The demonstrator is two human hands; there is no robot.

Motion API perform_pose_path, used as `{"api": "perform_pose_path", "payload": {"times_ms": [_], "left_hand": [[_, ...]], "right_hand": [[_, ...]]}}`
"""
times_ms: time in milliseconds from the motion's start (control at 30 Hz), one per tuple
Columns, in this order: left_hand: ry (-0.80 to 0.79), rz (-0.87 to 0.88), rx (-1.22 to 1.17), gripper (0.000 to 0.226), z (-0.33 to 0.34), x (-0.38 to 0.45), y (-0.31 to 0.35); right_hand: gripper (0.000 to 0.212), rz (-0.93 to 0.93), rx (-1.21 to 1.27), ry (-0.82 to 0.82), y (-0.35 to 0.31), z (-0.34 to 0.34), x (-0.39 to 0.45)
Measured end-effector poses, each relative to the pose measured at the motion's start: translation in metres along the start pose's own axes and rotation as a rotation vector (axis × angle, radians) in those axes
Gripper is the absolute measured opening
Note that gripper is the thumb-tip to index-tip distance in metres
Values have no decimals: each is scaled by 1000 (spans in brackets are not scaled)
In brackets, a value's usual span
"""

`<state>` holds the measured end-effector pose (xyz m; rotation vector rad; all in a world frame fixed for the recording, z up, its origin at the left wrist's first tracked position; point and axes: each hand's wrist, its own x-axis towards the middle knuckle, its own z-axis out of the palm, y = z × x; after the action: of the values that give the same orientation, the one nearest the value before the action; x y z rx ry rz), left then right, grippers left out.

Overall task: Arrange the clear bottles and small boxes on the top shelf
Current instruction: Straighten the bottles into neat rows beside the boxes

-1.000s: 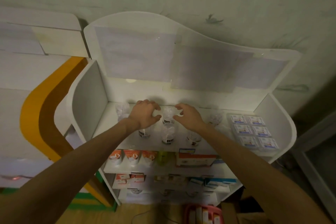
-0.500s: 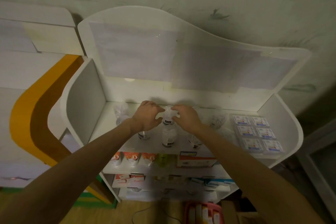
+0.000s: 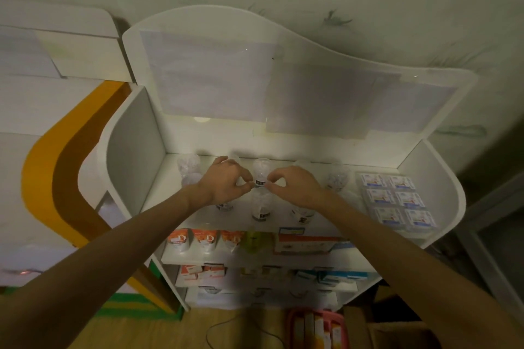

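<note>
On the top shelf, a clear bottle stands between my left hand and right hand, both seemingly pinching its base.

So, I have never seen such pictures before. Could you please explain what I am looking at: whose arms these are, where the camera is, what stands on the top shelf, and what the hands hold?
There is no machine here. A person wears a camera on the head, so the one view looks forward and down along both bare arms. The left hand and the right hand meet at a clear bottle near the middle of the top shelf; the fingertips of both pinch it low, near its dark label. More clear bottles stand around it, for example a far-left bottle and a front bottle. At the right end lie small boxes in two neat columns. Lower shelves hold orange packets and other goods, too dim to name.
</note>
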<state>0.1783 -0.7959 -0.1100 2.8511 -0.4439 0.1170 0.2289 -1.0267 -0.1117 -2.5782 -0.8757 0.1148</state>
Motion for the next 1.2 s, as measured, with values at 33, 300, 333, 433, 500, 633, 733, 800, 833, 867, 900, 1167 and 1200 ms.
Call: {"api": "perform_pose_path", "payload": {"times_ms": [33,300,333,433,500,633,733,800,833,867,900,1167,1200], "left_hand": [[0,16,-6,35,2,-1,3],[-127,54,101,57,9,-12,18],[-132,57,113,60,9,-14,18],[-128,72,128,58,8,-18,20],[-130,71,135,56,7,-20,22],[-119,64,133,59,7,-24,22],[-67,72,115,60,0,-26,18],[-28,42,87,55,-10,-28,9],[-8,21,75,52,-15,-30,3],[13,-3,66,50,-20,-32,-4],[30,-33,61,49,-24,-34,-10],[11,-170,81,52,-24,-57,-34],[8,-167,84,54,-22,-58,-33]], "right_hand": [[43,-6,-16,-34,-2,1,-2],[46,9,-168,-142,-16,12,-17],[46,9,-177,-132,-17,13,-18],[47,5,-217,-87,-23,17,-21],[46,6,-238,-74,-26,18,-22],[44,12,-215,-78,-27,19,-25],[43,2,-199,-50,-26,16,-27],[42,-32,-200,8,-28,13,-26],[42,-45,-190,39,-29,12,-25],[42,-54,-170,70,-32,10,-23],[41,-64,-150,95,-35,9,-21],[47,-130,-152,65,-65,14,-7],[50,-132,-173,47,-67,15,-8]]}}
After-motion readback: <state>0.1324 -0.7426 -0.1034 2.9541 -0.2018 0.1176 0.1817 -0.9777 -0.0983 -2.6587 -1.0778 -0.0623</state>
